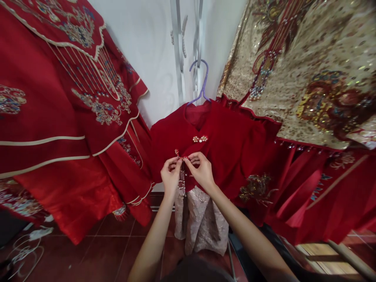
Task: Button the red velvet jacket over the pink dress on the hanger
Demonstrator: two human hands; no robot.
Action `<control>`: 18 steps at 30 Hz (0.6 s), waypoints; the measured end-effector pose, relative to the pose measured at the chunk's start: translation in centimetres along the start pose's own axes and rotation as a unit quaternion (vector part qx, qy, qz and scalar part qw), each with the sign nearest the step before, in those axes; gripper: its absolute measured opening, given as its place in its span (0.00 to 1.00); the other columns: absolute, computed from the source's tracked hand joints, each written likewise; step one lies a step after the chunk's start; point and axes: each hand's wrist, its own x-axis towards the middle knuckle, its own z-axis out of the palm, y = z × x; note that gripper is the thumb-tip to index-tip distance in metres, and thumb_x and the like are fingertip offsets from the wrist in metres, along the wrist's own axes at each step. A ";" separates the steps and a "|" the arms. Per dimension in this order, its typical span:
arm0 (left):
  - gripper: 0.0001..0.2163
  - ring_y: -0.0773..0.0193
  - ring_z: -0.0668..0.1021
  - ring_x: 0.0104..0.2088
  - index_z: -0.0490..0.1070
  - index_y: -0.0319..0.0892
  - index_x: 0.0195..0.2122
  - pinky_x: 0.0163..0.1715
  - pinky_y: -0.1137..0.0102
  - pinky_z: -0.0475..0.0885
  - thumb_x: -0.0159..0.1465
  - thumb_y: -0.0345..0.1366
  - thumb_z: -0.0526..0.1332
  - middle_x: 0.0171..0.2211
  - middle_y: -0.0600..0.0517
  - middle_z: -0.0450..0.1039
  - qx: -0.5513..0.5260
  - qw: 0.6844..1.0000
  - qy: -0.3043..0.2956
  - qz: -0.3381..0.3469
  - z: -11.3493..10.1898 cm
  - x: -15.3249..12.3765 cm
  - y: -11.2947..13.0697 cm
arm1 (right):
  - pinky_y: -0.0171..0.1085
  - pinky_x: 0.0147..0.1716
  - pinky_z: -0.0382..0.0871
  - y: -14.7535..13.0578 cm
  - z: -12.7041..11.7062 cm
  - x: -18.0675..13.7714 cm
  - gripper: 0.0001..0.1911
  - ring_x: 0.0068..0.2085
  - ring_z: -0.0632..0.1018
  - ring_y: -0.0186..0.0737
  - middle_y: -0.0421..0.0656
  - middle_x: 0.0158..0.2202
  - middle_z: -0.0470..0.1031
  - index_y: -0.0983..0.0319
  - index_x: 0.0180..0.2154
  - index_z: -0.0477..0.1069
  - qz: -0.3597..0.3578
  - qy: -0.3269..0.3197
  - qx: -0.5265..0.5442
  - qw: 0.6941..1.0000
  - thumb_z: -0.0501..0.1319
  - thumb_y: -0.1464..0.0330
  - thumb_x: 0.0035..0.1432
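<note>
A short red velvet jacket (226, 125) hangs on a purple hanger (203, 84), with a pale sparkly skirt (205, 227) below it. My left hand (170, 178) and my right hand (202, 170) meet at the jacket's front, fingertips pinched almost together. Between them is a beaded tassel ornament (181, 180) with a small red flower-like tip, its bead strands hanging down beside my left thumb. Where it meets the cloth is hidden by my fingers. Above my right hand, a pearl-and-gold flower clasp (200, 139) sits at the jacket's chest.
Embroidered red garments (58, 117) hang close on the left. To the right hangs a gold sequinned garment (293, 78) over red pleated fabric (311, 184). A metal rack (179, 51) stands against the white wall. White cables (29, 246) lie on the tiled floor (102, 250).
</note>
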 end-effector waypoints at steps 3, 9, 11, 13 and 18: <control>0.13 0.65 0.78 0.37 0.73 0.41 0.41 0.39 0.70 0.75 0.55 0.37 0.66 0.42 0.47 0.76 0.013 1.000 0.009 0.024 -0.3 0.4 0.1 | 0.38 0.35 0.76 0.3 -0.1 0.5 0.10 0.33 0.78 0.37 0.43 0.33 0.75 0.61 0.34 0.70 0.004 -0.007 0.005 1.000 0.62 0.60 0.57; 0.12 0.62 0.79 0.42 0.72 0.40 0.40 0.48 0.64 0.74 0.53 0.32 0.66 0.40 0.46 0.77 -0.030 0.999 -0.026 0.018 -0.2 1.0 -0.1 | 0.38 0.34 0.76 0.6 -0.1 1.4 0.10 0.32 0.78 0.38 0.44 0.32 0.77 0.61 0.33 0.70 0.015 -0.028 -0.001 0.999 0.63 0.61 0.56; 0.12 0.62 0.80 0.42 0.72 0.39 0.39 0.50 0.62 0.73 0.53 0.32 0.66 0.40 0.46 0.78 -0.036 0.999 -0.027 0.014 -0.2 1.1 -0.1 | 0.38 0.34 0.77 0.5 0.0 1.5 0.10 0.32 0.78 0.38 0.44 0.32 0.77 0.61 0.32 0.70 0.017 -0.031 -0.002 0.999 0.63 0.61 0.56; 0.12 0.61 0.80 0.42 0.73 0.39 0.39 0.51 0.61 0.73 0.53 0.32 0.66 0.40 0.45 0.78 -0.044 0.998 -0.034 0.011 -0.2 1.1 0.0 | 0.37 0.34 0.77 0.5 0.1 1.6 0.10 0.32 0.78 0.37 0.44 0.32 0.77 0.62 0.32 0.70 0.016 -0.033 -0.002 0.999 0.63 0.61 0.55; 0.14 0.60 0.80 0.43 0.74 0.38 0.41 0.52 0.61 0.73 0.53 0.33 0.67 0.42 0.44 0.78 -0.053 0.998 -0.035 0.011 -0.4 1.0 0.6 | 0.37 0.34 0.77 0.4 0.0 1.6 0.10 0.32 0.79 0.37 0.43 0.32 0.77 0.61 0.32 0.70 0.010 -0.043 -0.002 0.999 0.63 0.61 0.56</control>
